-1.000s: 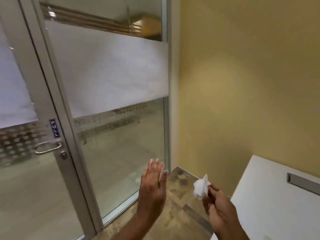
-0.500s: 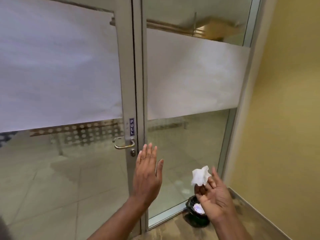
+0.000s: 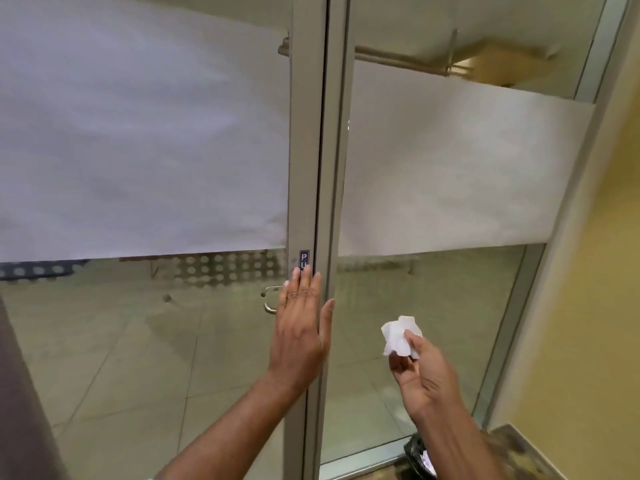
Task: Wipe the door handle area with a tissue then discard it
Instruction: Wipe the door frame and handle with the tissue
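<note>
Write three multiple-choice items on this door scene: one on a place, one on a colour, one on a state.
1. Where is the door handle?
A. left of the left hand
B. right of the right hand
C. on the yellow wall

2. What colour is the tissue?
A. blue
B. white
C. green

3. How is the left hand?
A. fist
B. pinching the tissue
C. open, fingers extended

Key: 1 A, it shows beside that hand's fingers. 2 B, the right hand holds a white wad. 3 C, it is flat and holds nothing.
</note>
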A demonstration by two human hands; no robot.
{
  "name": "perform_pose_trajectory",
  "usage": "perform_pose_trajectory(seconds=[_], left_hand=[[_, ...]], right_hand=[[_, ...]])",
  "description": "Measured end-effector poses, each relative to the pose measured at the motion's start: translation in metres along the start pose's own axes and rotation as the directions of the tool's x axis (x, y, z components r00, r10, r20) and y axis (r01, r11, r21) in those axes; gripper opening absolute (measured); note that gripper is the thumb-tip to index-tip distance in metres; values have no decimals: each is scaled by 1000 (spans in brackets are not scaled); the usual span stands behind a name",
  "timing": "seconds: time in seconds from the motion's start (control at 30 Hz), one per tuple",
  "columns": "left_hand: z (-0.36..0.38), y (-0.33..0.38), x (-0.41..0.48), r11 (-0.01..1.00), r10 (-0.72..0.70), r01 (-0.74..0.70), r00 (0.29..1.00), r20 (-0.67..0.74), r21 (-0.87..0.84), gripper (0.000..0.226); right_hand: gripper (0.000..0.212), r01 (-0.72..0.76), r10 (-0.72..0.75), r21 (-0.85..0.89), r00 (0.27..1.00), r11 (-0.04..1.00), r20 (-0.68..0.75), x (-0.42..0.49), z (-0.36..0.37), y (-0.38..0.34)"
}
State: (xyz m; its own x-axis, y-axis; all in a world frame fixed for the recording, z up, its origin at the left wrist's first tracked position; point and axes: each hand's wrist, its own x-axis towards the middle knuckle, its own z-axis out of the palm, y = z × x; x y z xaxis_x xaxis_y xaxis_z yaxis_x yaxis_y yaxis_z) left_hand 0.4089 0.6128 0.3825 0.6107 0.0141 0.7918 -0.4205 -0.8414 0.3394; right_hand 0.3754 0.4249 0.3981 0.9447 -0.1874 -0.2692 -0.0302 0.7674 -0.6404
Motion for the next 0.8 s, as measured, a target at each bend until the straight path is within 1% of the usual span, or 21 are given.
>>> perform_pose_trajectory(seconds=[0.2,0.37,0.47,0.53,0.6,0.67,0.73,0.8], left_hand=[[28,-20,31,990,-64,64,998,-1,124,58],[48,-38,51,974,-94,97,995,-26,205,60],[56,-57,63,967,-110,111,994,-19,229,59],[61,-71,74,965,-119,120,993,-18,234,59],[66,-85,84,963,-124,123,992,-14,238,59],[69,-98,93,965,-125,123,992,-6,234,60],[72,-111,102,969,-117,117,993,-10,218,59],[76,-124,111,972,-113,112,994,-8,206,59]], right_hand=[[15,-31,33,-64,999,997,31,67,20,-12],[18,-154,169,-109,975,982,142,106,29,-11],[26,-212,239,-168,958,963,161,121,40,2],[30,-231,262,-206,955,951,141,130,50,11],[25,-214,241,-225,966,951,99,140,58,19],[18,-167,198,-261,975,951,98,148,66,25],[18,-98,144,-317,982,943,124,156,72,33],[20,-74,124,-340,984,937,127,164,78,41]])
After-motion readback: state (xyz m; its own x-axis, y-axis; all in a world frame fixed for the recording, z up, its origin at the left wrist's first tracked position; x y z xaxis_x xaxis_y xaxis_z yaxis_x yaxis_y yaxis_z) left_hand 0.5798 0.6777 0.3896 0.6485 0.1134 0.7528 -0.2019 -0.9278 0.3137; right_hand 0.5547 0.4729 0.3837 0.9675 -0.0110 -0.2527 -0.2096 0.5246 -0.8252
